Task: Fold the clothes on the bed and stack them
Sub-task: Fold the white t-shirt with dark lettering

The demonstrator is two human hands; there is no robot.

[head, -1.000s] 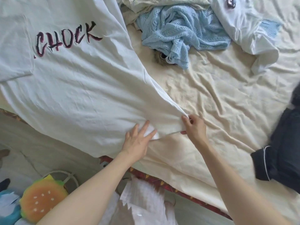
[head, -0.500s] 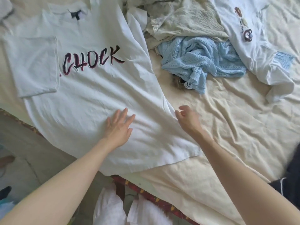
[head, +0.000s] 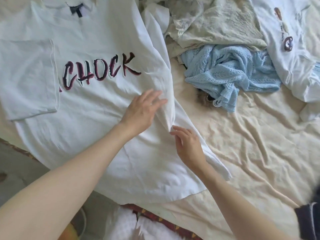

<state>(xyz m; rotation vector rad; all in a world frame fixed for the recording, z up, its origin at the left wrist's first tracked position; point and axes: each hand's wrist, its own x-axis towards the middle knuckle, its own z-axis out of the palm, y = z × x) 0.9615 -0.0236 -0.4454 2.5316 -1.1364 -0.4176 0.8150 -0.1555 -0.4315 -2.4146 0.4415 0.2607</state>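
A white T-shirt (head: 90, 118) printed "CHOCK" lies spread face up on the cream bed sheet (head: 251, 153), its left sleeve folded in over the chest. My left hand (head: 142, 110) rests flat on the shirt just below the print, fingers straight. My right hand (head: 187, 146) lies on the shirt's right side beside a raised crease, fingers relaxed, touching the cloth. Neither hand holds anything.
A crumpled light-blue knit (head: 230, 73), a pale green garment (head: 216, 25) and a second white printed shirt (head: 290, 40) lie at the back right. A dark garment (head: 310, 220) sits at the lower right edge. The bed's patterned edge (head: 164, 220) runs along the bottom.
Both hands let go of the shirt's bottom hem and moved up the shirt. The left hand slid toward the print; the right hand now rests by the right-side crease.
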